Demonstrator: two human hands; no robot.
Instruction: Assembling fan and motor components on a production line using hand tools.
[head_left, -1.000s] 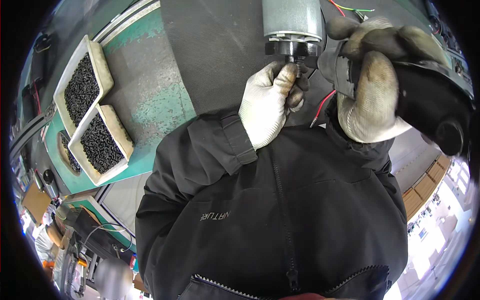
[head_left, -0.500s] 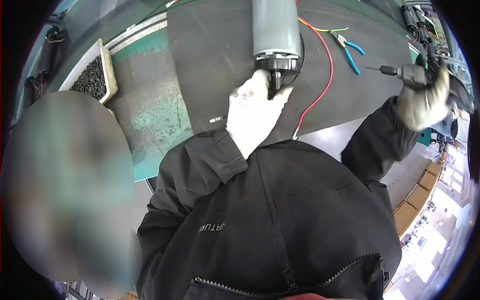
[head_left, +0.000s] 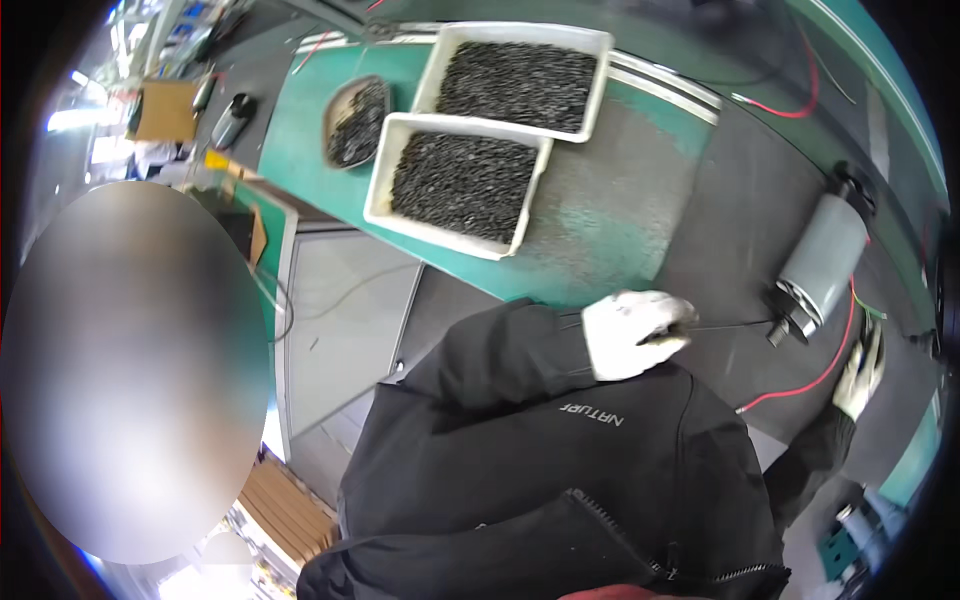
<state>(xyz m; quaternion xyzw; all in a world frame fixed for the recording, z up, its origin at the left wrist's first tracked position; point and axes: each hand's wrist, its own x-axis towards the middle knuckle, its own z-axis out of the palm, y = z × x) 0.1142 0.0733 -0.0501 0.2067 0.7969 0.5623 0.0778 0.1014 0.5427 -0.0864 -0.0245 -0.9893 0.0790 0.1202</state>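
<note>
And here I have the left hand (head_left: 638, 335), white-gloved, fingers curled in front of the dark jacket (head_left: 590, 450); a thin dark cable (head_left: 730, 326) runs from them toward the grey motor (head_left: 825, 255), though I can't make out the grip. Over on my right, the right hand (head_left: 862, 375) stretches its fingers just beside the yellow-green wire (head_left: 868, 305). A red wire (head_left: 815, 385) bows across the dark mat (head_left: 720, 230), between the hands. Up top, two white trays (head_left: 450, 240) of small black parts (head_left: 465, 185) touch, a smaller bowl (head_left: 343, 103) beside them.
</note>
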